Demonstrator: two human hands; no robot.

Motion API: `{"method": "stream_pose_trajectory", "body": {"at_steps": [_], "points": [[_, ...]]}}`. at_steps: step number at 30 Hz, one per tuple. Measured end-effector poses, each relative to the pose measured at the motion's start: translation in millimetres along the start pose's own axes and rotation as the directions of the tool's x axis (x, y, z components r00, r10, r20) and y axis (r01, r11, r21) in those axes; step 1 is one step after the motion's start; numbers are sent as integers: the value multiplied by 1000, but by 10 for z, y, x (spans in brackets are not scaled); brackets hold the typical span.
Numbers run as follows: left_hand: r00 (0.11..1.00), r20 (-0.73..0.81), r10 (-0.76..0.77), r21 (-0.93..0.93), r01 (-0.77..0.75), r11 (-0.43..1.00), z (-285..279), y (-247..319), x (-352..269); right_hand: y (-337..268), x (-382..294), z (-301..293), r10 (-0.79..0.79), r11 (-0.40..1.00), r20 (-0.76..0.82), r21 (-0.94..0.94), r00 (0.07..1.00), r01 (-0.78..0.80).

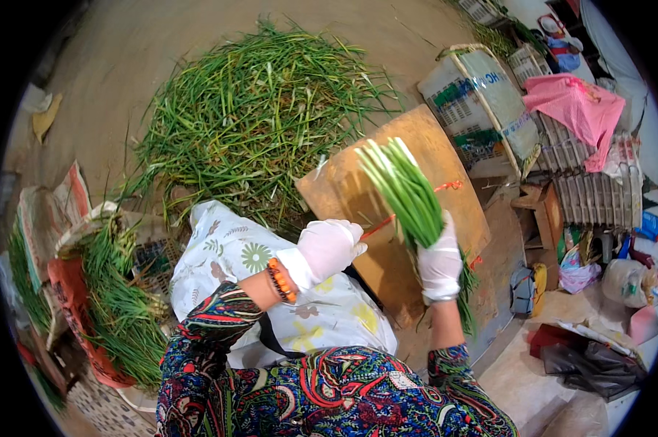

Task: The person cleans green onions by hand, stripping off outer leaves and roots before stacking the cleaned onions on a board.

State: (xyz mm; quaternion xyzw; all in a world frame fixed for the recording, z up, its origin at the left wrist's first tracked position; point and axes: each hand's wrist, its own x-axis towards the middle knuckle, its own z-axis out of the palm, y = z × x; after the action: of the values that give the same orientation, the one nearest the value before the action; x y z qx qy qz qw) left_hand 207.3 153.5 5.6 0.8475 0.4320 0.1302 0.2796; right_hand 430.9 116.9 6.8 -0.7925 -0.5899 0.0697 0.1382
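Note:
In my right hand (440,267), which wears a white glove, is a bunch of green onions (408,191). Their white ends point up and away from me, and the leaves trail below the hand. The bunch is over a wooden board (340,180). A red tie string (381,225) runs across the board and passes behind the bunch, coming out on its right side. My left hand (329,246), also gloved, pinches the string's near end at the fingertips. A patterned white apron (258,257) covers my lap.
Beyond the board lies a large heap of loose green leaves (258,120). A basket with more green onions (121,295) stands at my left. To the right are a plastic-covered crate (471,104), stacked crates (597,196) under a pink cloth (575,104), and a wooden stool (542,213).

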Motion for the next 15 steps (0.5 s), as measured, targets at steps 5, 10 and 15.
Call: {"method": "stream_pose_trajectory", "body": {"at_steps": [5, 10, 15], "points": [[997, 66, -48, 268, 29, 963, 551, 209, 343, 78, -77, 406, 5, 992, 31, -130, 1000, -1], [992, -41, 118, 615, -68, 785, 872, 118, 389, 207, -81, 370, -41, 964, 18, -261, 999, 45], [991, 92, 96, 546, -131, 827, 884, 93, 391, 346, 90, 431, -6, 976, 128, -213, 992, 34]]}}
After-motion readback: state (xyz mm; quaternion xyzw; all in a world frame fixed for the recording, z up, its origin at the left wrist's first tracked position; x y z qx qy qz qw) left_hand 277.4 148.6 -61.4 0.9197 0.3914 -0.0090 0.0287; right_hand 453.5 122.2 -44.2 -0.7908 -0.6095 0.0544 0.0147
